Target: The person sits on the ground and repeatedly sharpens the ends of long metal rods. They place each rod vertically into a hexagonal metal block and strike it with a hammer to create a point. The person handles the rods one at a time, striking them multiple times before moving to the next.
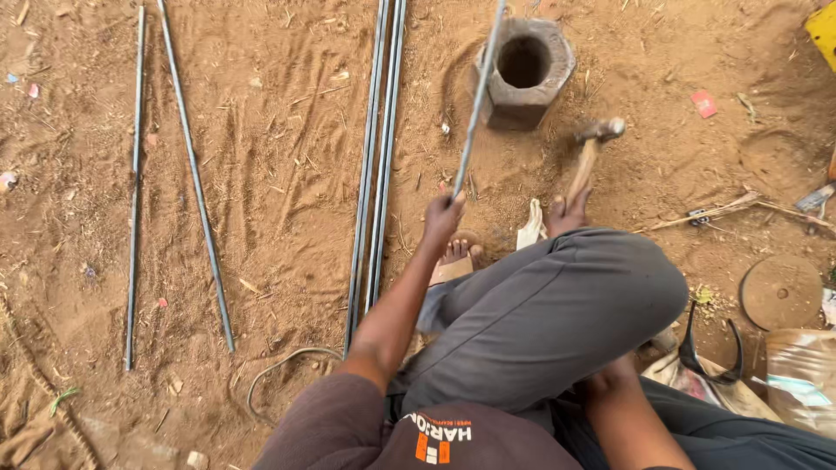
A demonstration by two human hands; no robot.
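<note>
1. A thin grey steel rod (475, 104) is held slanted, its upper end passing beside a hollow concrete block (525, 71) on the sandy ground.
2. A wooden-handled hammer (590, 152) is raised, metal head uppermost.

Two loose steel rods (174, 174) lie at the left, a bundle of about three rods (374, 174) in the middle, one rod (475, 104) in hand, one hammer (590, 152), one hollow block (525, 70), one metal disc (781, 292)
</note>
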